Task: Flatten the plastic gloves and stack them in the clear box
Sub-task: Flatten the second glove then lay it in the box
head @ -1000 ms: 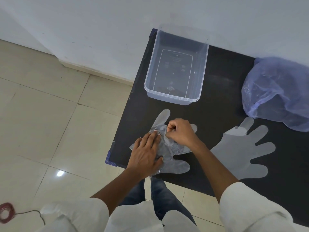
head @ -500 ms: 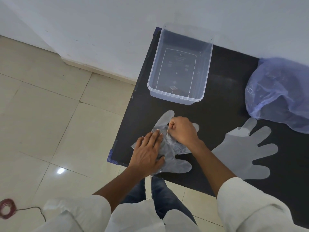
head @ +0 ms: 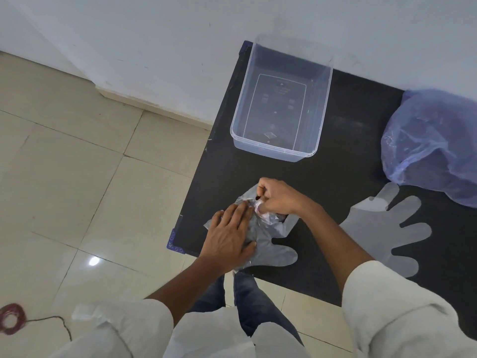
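Observation:
A crumpled clear plastic glove point(head: 271, 244) lies near the front left corner of the black table point(head: 335, 182). My left hand point(head: 229, 236) presses flat on its cuff end, fingers spread. My right hand point(head: 277, 197) pinches a bunched fold of the same glove at its upper part. One glove finger sticks out flat to the lower right. A second glove point(head: 382, 228) lies flattened on the table to the right, fingers spread. The clear box point(head: 281, 99) stands behind my hands with nothing in it.
A bluish plastic bag point(head: 433, 143) sits bulging at the table's right rear, against the white wall. The table's left edge drops to a tiled floor. A coil of red wire point(head: 11, 319) lies on the floor at the lower left.
My right hand has pulled the bunched plastic slightly, and the glove's upper finger that lay flat before is now covered or folded under it. My left hand stays pressed down.

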